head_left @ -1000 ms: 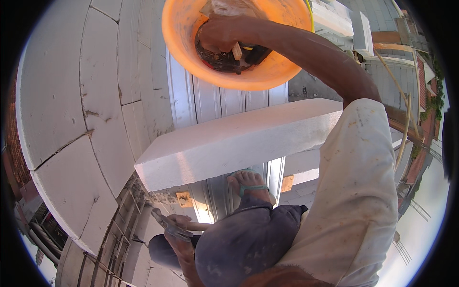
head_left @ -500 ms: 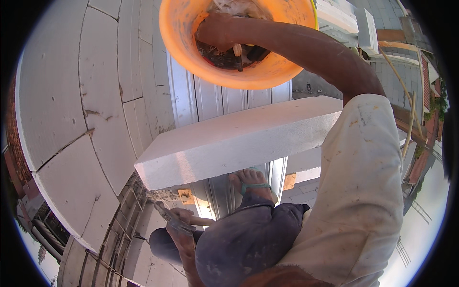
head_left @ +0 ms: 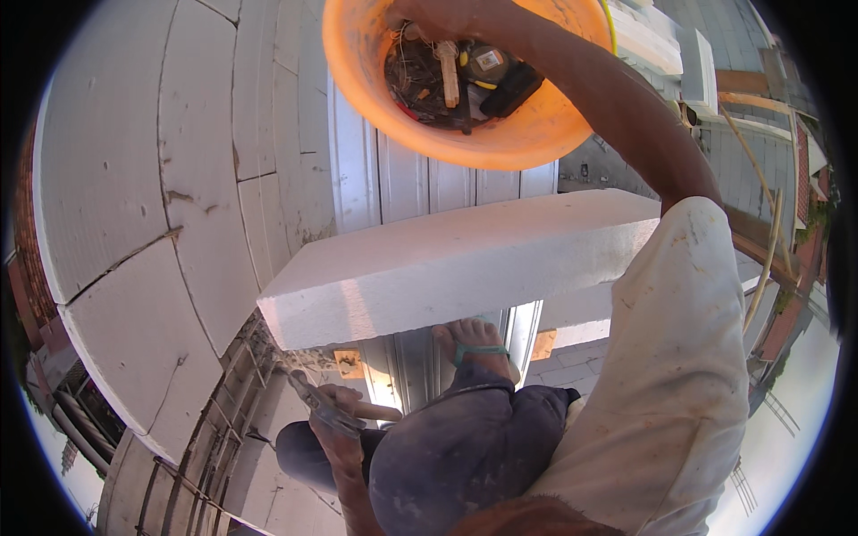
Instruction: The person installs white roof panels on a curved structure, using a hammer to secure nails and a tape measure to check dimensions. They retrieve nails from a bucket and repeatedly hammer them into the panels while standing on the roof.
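Observation:
Down by my left knee, my left hand (head_left: 336,409) is closed around a hammer (head_left: 379,412) with a metal head and a short wooden handle. My right arm reaches up into an orange bucket (head_left: 402,134), and my right hand (head_left: 420,13) is at its far left inner wall. The fingers of that hand are mostly hidden. In the bucket lie a tape measure (head_left: 489,62), a wooden-handled piece (head_left: 448,73), a black object (head_left: 517,89) and a tangle of wire or nails (head_left: 413,76). A white block (head_left: 465,255) lies crosswise between the bucket and my sandalled foot (head_left: 478,339).
A wall of large pale blocks (head_left: 107,179) runs along my left. Under the white block are ribbed metal planks (head_left: 402,183). Rebar (head_left: 223,402) shows at lower left. More white blocks (head_left: 648,40) and wooden poles (head_left: 764,250) stand at right.
My right hand has moved up and toward the far side of the bucket, uncovering the tape measure and other contents. The view has shifted slightly. My left hand keeps the hammer.

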Demonstrator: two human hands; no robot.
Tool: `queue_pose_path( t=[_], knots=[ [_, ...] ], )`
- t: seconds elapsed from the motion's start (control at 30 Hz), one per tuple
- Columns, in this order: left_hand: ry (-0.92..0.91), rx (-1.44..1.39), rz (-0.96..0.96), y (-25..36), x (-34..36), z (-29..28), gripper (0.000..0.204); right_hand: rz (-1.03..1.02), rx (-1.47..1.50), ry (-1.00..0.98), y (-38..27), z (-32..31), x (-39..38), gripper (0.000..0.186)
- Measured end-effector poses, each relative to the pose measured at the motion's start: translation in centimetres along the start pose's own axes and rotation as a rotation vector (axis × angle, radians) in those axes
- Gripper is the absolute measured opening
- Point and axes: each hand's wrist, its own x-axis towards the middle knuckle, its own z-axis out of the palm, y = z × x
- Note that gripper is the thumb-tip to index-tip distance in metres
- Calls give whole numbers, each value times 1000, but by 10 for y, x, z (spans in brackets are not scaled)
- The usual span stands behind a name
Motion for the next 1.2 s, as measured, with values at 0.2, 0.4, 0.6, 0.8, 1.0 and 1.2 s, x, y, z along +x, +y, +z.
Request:
queue_pose_path(
  t=[0.2, 0.4, 0.6, 0.8, 1.0, 1.2],
  knots=[
    [-16, -25, -48, 6, -2, 1, 37, -141, -403, -238, -28, 20, -2, 29],
    [-20, -5, -51, 4, 2, 1, 35, -405, -464, -216, 12, 56, -1, 26],
    [-5, -61, -54, 0, 3, 4, 34, -328, -773, -387, -36, 53, -7, 26],
    [-7, -55, -43, -2, 0, 6, 34, -315, -679, -341, -16, 69, 0, 23],
    [5, 0, -28, 10, -4, 6, 33, -246, -638, -392, -5, 65, 4, 22],
    [24, 14, -28, 23, -19, 3, 32, 43, 55, -372, 3, 14, 11, 26]
  ],
)
